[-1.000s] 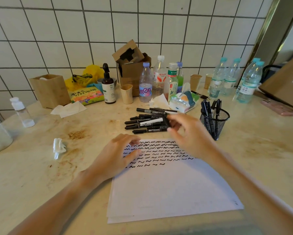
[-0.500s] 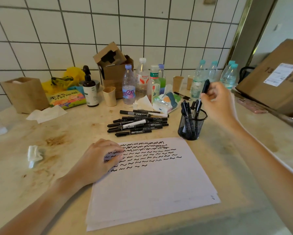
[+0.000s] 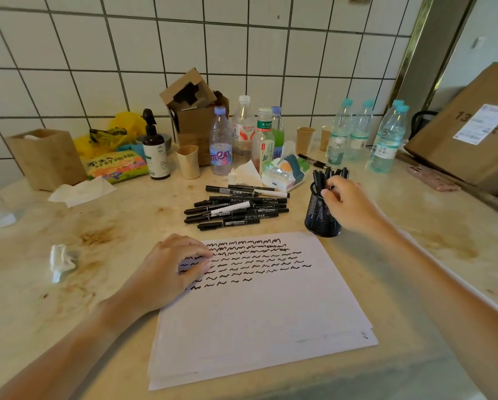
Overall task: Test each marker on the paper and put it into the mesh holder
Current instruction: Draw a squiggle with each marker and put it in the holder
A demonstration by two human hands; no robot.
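Markers in a black pile on the counter, side by side, tips mostly to the left, one with a white body in the middle. Just behind the top edge of the paper, to the left of the mesh holder. More markers standing up in the holder, caps poking out over its rim.

Right hand at the right side of the holder, fingers curled at the rim among the standing markers, touching them. Cannot tell if pinching one marker or just touching the bunch.

Left hand resting on the left edge of the paper, fingers bent loosely, tips pressing the sheet flat, holding nothing. Rows of black squiggles across the top part of the paper, partly hidden under those fingers. Rest of the sheet blank, with more sheets stacked under it.

Behind the pile: pack of wipes, crumpled tissue, and a row of plastic bottles. Paper cup and a dark pump bottle further left, then a bright snack bag and a brown box. Open cardboard box against the tiled wall. More water bottles to the right, near a big cardboard box. Small white wad on the counter, well to the left of the paper.
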